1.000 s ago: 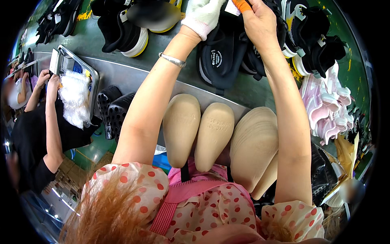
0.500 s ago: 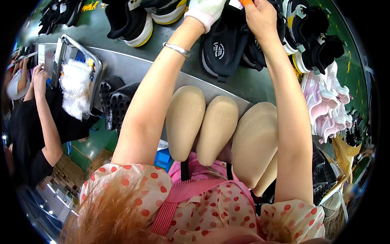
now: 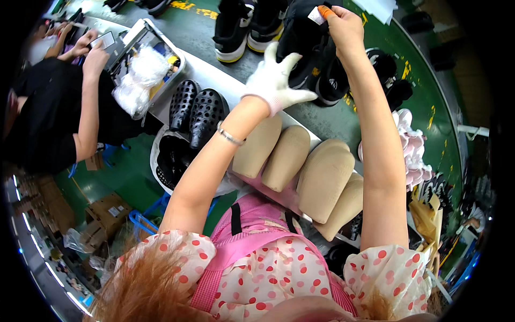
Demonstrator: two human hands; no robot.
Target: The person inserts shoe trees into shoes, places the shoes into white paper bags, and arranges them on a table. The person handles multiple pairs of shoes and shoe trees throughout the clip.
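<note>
My left hand wears a white glove, its fingers spread and nothing in them. It hovers over the near edge of the green bench, beside a black shoe. My bare right hand, an orange cover on one fingertip, is closed at the far end of that shoe, next to a small white label. The shoe is partly behind my left hand. Another black shoe lies close by on the right. Below my hands, several beige foot-shaped forms stand in a row along the bench's near side.
Black sneakers with white and yellow soles stand at the far left; pink-white shoe pieces are piled right. Perforated black forms stand near a tray holding plastic bags. At left, another person holds a phone.
My left hand has come nearer and away from the shoe, its fingers now spread. My right hand stays at the shoe's far end. The whole view has turned and shifted.
</note>
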